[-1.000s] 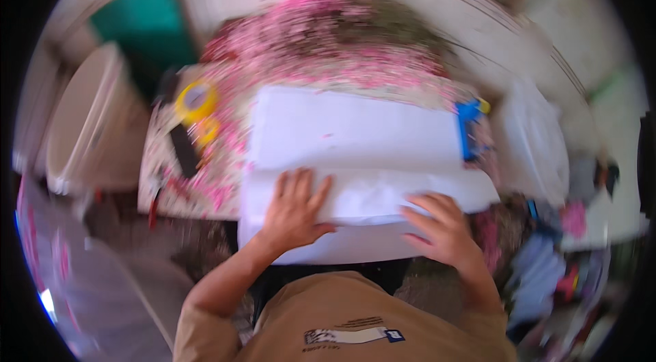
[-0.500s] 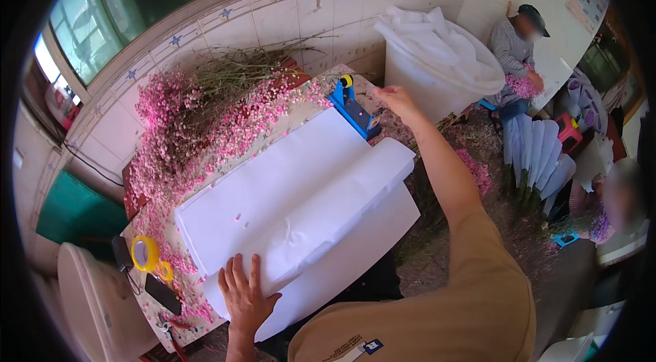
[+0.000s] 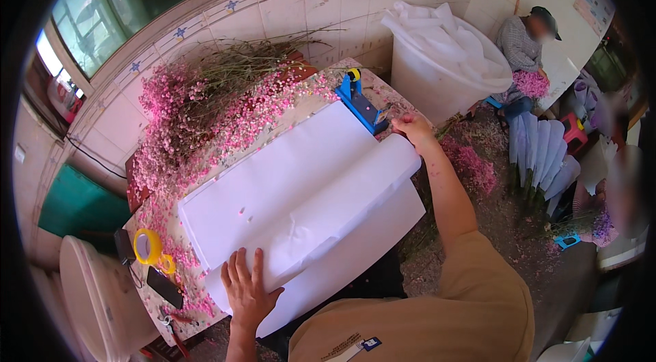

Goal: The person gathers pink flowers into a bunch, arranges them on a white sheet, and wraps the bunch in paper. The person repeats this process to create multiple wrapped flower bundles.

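White sheets of wrapping paper (image 3: 273,164) lie across the table, with the near part folded over into a loose roll (image 3: 342,198). My left hand (image 3: 249,294) rests flat on the near-left end of this roll, fingers spread. At the roll's far right end is my right hand (image 3: 414,131), its thumb and fingertips pinched together beside the blue tape dispenser (image 3: 360,108). Anything between those fingertips is too small to make out. A few pink petals (image 3: 241,211) are on the paper.
Pink flower stems (image 3: 184,102) are heaped along the table's far side. A yellow tape roll (image 3: 145,246), phone (image 3: 165,287) and pruning shears (image 3: 174,335) lie at left. A white tub (image 3: 437,68) stands beyond. At right, a person (image 3: 521,48) holds pink flowers near wrapped bouquets (image 3: 536,150).
My right hand has come nearer, from beyond the dispenser's end down to the end of the paper roll. My left hand stays on the paper. The view has shifted slightly.
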Demonstrator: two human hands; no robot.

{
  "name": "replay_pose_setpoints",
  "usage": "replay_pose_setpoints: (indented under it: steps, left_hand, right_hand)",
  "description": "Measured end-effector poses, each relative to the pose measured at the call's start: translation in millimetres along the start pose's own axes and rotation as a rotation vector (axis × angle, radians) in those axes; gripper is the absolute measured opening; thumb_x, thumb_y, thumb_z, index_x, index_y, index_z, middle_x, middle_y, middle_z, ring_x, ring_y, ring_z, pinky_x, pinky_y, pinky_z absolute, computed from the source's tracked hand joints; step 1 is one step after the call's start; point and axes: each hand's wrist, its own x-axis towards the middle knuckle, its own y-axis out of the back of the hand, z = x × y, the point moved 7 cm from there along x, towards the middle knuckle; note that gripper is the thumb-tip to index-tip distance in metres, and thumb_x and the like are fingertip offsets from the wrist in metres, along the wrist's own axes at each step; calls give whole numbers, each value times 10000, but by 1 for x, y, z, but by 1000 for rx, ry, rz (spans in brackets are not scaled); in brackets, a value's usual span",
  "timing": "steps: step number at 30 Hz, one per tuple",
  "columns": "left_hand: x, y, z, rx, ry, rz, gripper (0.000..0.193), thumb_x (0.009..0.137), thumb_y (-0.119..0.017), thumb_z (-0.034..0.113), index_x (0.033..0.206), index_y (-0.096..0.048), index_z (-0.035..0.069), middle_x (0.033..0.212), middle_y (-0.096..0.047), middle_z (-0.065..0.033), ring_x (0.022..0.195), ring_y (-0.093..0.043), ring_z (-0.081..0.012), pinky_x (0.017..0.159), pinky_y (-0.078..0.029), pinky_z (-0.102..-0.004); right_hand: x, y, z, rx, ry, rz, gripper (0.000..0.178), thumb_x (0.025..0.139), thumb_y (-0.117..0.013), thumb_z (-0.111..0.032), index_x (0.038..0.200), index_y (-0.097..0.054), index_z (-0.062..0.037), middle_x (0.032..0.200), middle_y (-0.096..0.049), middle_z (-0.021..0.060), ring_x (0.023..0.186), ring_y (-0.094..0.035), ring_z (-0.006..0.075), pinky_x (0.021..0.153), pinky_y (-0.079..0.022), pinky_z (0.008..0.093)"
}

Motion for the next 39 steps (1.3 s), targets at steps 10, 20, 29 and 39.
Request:
replay_pose_setpoints:
  steps: [10,20,29,39]
  left_hand:
    - [-10,-2,-19,-62,58,24,1176,586,-967,364,1586,-399,122,1468,-476,-212,1355,-467,-401,1144,-348,-586]
    - [-12,-6,-23,-72,49,16,1211,670,-889,572,1612,-326,60,1459,-483,-200,1378,-456,-371,1179,-323,-558]
    - [-2,-15,-28,-101,190,168,620,993,-614,329,1504,-480,4,1373,-578,-178,1286,-533,-372,1141,-359,-518]
    - [5,-6,-14,-89,90,178,509,1045,-508,240,1488,-492,-9,1444,-569,-188,1326,-530,-379,1145,-346,-534]
  right_hand:
    - [-56,-23,-98,-331,207,-38,263,989,-723,-230,790,-691,-62,614,-597,-7,492,-522,87,443,-378,281]
    - [-311,-327,-42,-804,396,-671,452,926,-774,-386,677,-702,-17,597,-651,131,509,-633,237,533,-492,384]
    - [-317,-270,-46,-1138,667,-744,289,848,-801,-378,825,-779,-91,726,-721,161,742,-722,392,655,-555,503]
    - [23,-12,-97,-284,346,149,333,904,-814,-342,909,-766,-13,789,-730,35,690,-621,125,625,-490,321]
